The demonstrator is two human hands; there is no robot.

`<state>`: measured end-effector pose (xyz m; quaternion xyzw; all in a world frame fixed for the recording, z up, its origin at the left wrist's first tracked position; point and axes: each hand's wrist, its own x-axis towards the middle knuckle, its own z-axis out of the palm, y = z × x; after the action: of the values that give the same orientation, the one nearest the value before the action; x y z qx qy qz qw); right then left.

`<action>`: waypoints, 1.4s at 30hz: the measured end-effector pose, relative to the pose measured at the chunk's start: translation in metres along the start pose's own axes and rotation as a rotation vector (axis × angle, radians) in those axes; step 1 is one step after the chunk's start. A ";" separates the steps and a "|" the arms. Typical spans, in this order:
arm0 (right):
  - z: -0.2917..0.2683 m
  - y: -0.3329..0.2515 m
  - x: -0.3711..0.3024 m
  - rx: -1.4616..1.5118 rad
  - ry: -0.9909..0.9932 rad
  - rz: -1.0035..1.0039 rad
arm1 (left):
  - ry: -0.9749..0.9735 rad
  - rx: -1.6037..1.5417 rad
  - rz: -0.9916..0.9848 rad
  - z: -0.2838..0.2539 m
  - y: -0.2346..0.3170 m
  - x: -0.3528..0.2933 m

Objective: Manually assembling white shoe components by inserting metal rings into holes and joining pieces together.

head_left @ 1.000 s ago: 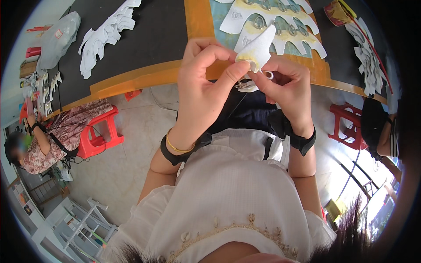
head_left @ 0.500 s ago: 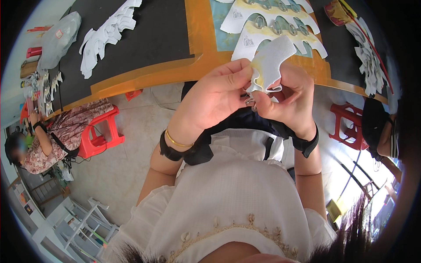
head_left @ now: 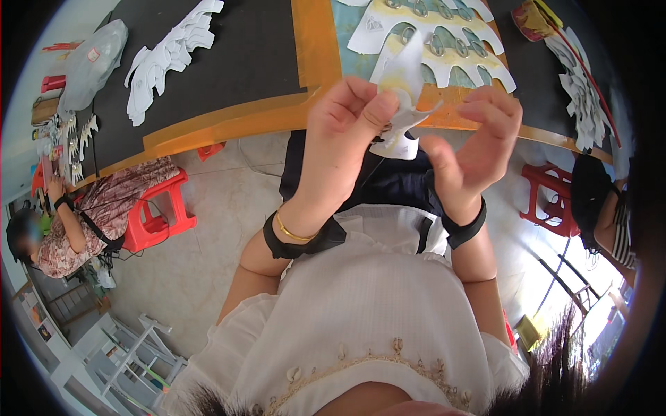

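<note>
My left hand point(head_left: 343, 135) pinches a white cut-out piece point(head_left: 402, 83) with a yellowish patch between thumb and fingers, held up in front of my lap. My right hand point(head_left: 479, 139) is beside it with the fingers spread and curled, close to the piece's right edge but apart from it. Both wrists carry black bands, and the left also has a thin gold bangle. Beyond the hands, more white cut-out pieces with metal rings point(head_left: 444, 41) lie in rows on a teal mat on the table.
An orange-edged table point(head_left: 229, 121) with a black top holds a stack of white cut-outs point(head_left: 166, 59) at left and another pile point(head_left: 579, 83) at right. A seated person point(head_left: 76, 222) is at far left by a red stool point(head_left: 156, 218). Another red stool point(head_left: 551, 197) and a person point(head_left: 607, 208) are at right.
My right hand has let go of the white piece and opened away from it. My left hand has turned the piece and keeps hold of it alone.
</note>
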<state>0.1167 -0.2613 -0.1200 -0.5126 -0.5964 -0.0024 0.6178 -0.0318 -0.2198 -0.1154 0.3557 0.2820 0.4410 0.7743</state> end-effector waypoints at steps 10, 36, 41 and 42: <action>0.012 -0.006 -0.002 -0.140 -0.095 0.052 | 0.034 0.042 0.103 0.006 -0.004 -0.008; 0.028 -0.014 -0.002 0.427 -0.147 0.308 | 0.131 -0.010 0.190 0.006 0.000 -0.008; 0.020 -0.018 -0.001 0.580 -0.170 0.388 | 0.001 -0.068 -0.006 -0.005 0.000 -0.007; 0.020 -0.019 0.000 0.580 -0.170 0.389 | 0.002 -0.067 -0.007 -0.006 0.000 -0.007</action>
<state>0.0903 -0.2578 -0.1124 -0.4183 -0.5127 0.3273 0.6746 -0.0395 -0.2239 -0.1177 0.3280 0.2690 0.4479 0.7871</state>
